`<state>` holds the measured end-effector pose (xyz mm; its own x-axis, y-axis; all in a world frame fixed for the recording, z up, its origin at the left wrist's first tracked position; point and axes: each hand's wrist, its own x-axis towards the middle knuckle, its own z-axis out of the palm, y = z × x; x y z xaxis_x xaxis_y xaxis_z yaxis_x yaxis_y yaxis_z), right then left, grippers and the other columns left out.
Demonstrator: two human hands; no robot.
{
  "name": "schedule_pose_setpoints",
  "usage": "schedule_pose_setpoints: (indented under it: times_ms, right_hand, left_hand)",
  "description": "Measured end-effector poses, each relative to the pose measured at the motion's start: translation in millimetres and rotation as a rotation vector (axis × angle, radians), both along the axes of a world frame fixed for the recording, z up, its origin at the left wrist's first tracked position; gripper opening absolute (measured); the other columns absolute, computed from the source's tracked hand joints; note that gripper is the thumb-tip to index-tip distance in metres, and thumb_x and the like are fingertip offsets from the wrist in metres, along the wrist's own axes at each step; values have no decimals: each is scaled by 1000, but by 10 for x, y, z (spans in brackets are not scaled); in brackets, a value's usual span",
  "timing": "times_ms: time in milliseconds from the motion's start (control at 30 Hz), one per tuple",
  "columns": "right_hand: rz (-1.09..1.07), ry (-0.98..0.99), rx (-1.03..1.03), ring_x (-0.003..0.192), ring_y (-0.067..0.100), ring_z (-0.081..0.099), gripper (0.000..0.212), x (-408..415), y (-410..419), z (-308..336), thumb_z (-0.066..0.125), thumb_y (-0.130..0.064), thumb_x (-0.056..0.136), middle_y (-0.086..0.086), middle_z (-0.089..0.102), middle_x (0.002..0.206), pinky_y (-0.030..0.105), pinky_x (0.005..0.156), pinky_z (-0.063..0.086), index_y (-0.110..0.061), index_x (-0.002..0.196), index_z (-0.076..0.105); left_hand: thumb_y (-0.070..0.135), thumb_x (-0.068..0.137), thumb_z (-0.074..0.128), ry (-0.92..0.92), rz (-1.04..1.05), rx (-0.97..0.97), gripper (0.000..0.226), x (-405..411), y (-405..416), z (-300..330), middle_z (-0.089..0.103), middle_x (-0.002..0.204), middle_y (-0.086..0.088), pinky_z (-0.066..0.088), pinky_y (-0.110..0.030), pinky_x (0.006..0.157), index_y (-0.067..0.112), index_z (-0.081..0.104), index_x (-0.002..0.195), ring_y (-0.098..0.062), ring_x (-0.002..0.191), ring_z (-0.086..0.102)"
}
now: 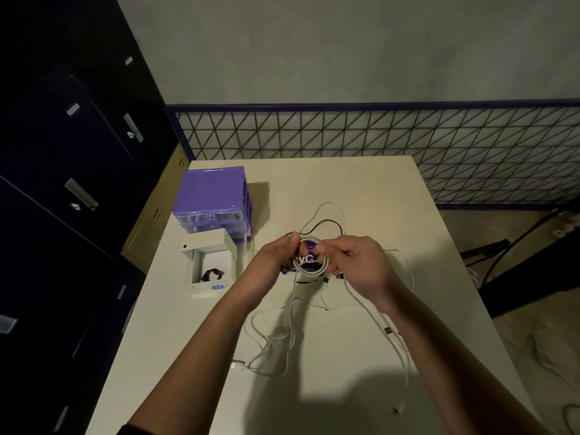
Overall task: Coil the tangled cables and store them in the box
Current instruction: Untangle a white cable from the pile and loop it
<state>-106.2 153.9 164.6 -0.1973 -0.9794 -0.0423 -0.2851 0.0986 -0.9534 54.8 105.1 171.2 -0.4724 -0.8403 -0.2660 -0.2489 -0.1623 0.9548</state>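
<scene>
Above the middle of the white table (361,183), both hands hold a small coil of white cable (310,271). My left hand (273,259) pinches the coil's left side at the top. My right hand (361,262) grips its right side with curled fingers. Loose white cables (282,334) trail from the coil down over the table toward me. A thin black cable (326,222) loops behind the hands. The open white box (210,265) stands left of my hands, with a dark coiled cable (213,274) inside it.
A purple drawer unit (213,199) stands behind the white box. A purple card (306,260) lies under the coil. Dark cabinets (62,183) line the left side. A wire grid panel (376,133) runs behind the table. More cables lie on the floor at right (533,350).
</scene>
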Motion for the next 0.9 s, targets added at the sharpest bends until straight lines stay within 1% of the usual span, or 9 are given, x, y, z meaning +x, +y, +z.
schedule_pose_setpoints:
  times_ms: [100,200,333,433,567,667,733,833,900]
  right_hand:
    - [-33,64,-49,55,9,51,21,-42,1,-17,64,-21,90,1,59,59,33,63,47,-20,72,73]
    - [-73,107,-66,57,9,52,21,-83,0,-7,62,-23,92,-1,58,61,31,62,46,-12,80,75]
    - [-105,111,-86,61,18,54,21,-66,-5,-20,61,-22,92,3,59,62,33,66,48,-10,84,75]
    - [-74,258,-136,65,26,55,26,-71,-14,-44,59,-22,93,8,57,62,40,67,47,-6,79,72]
    - [-75,438,-180,65,25,52,29,-90,-36,-44,57,-21,94,7,55,62,38,65,42,-4,73,68]
    - [-133,257,-146,67,28,57,26,-51,-59,-21,60,-23,93,8,60,63,38,66,46,-6,77,71]
    - [-145,92,-73,62,23,60,23,-8,-67,25,61,-23,92,9,63,63,35,64,49,-10,79,74]
    - [-126,-39,-7,52,10,56,22,25,-50,81,61,-22,93,6,62,59,23,59,48,-15,77,73]
    - [-120,-60,-2,49,7,54,21,40,-41,92,60,-21,93,6,61,58,17,55,46,-12,80,74]
  left_hand:
    - [26,103,39,-2,22,-49,31,33,-25,4,54,62,19,37,-9,57,21,61,83,3,55,45]
    - [20,102,43,-6,18,-52,24,82,-79,-7,58,72,14,41,-9,60,8,64,101,5,59,50]
    - [19,99,49,-14,104,-74,19,55,-96,37,66,64,21,40,-4,59,18,67,95,10,58,56]
    - [18,98,52,88,179,12,18,30,-98,77,71,68,14,45,-8,60,18,70,101,7,61,60]
    - [15,93,59,203,183,201,18,19,-87,147,74,85,3,50,-13,65,16,71,106,-2,71,63]
    - [16,86,66,231,148,289,27,29,-96,160,71,107,-10,53,-20,77,15,71,112,-14,88,62]
    - [19,84,68,198,156,274,25,38,-105,169,71,100,-5,52,-16,71,20,72,109,-11,86,61]
    - [20,85,68,165,164,222,28,35,-99,195,69,93,1,46,-11,62,20,71,112,2,73,63]
    - [19,84,69,185,164,228,29,29,-102,170,69,94,3,46,-14,70,18,70,112,2,73,63]
